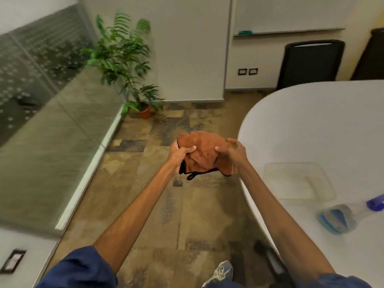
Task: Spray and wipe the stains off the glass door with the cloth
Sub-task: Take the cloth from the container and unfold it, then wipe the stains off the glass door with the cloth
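My fingers (pixel 190 149), left hand (pixel 180 153) and right hand (pixel 233 153), clutch the cloth (pixel 202 155) mid-frame, readying it; next I'd likely grab the spray bottle (pixel 335 218), lower right.

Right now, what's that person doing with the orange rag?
A person is bunching up an orange cloth, with the left hand and the right hand both gripping it out over the floor. What looks like the spray bottle lies on the white table to the right, near a clear tray. Nobody is touching the glass on the left.
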A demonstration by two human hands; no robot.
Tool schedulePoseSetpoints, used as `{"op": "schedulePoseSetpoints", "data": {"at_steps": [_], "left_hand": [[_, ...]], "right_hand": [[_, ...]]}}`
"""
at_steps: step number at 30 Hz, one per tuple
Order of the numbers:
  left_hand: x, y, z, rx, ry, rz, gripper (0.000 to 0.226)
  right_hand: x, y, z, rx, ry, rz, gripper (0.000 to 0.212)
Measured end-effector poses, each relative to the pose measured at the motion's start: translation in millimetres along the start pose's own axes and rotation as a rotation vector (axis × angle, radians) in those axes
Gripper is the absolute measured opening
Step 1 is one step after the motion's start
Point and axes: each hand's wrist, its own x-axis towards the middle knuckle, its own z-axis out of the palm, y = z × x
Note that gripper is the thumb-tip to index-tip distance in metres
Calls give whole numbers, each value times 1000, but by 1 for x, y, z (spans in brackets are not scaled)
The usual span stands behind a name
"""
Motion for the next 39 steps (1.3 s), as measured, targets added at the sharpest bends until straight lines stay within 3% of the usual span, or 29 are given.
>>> {"op": "schedulePoseSetpoints", "data": {"at_steps": [4, 10, 14, 22, 28, 39], "left_hand": [[-44, -6, -82, 53, 146, 97, 64], [-138, -16, -203, 38, 322, 298, 37], [-208, -24, -279, 97, 496, 396, 33], [-353, -52, -424, 138, 923, 474, 43], [-456, -71, -523, 23, 1241, 441, 57], [-628, -84, -669, 195, 1600, 506, 27]], "right_hand": [[-43, 6, 66, -52, -93, -81, 81], [-143, 22, 164, -49, -297, -176, 69], [-218, 37, 228, -37, -386, -216, 61], [-368, 81, 357, -81, -716, -179, 57], [-472, 115, 446, -147, -985, -177, 58], [-680, 162, 593, -149, -1282, -282, 49]]}}
